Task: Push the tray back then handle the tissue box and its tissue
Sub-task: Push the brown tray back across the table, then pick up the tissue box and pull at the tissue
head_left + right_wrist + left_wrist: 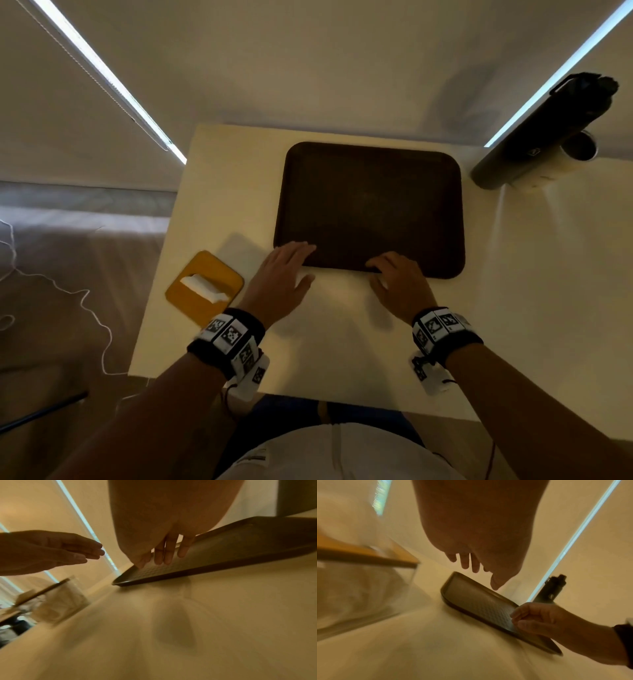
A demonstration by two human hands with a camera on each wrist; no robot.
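Head view: dark brown rectangular plastic tray (370,205) with rounded corners and a raised rim lies flat toward the far edge of the cream matte table (342,342). Left hand (281,274) is flat, fingers straight, tips over the tray's near left corner. Right hand (400,281) has fingers bent over the tray's near rim, touching it. Clear-walled tissue box with a mustard-yellow lid (205,286) stands at the table's left edge, a white tissue (203,287) poking from its slot. Black cylindrical bottle (537,137) leans at the far right corner, partly cut by glare.

Left wrist view: blurred. Left hand (479,540) hangs above the tray (479,605), fingers straight, apart from its textured floor. Right hand (544,623) curls on the near rim. Box (359,581) smeared at left.

Right wrist view: right hand's fingers (168,553) reach down to the tray's (223,555) dimpled surface; contact hard to judge. Left hand (51,551) is flat, holding nothing. Box (58,604) is blurred, bottom-left.
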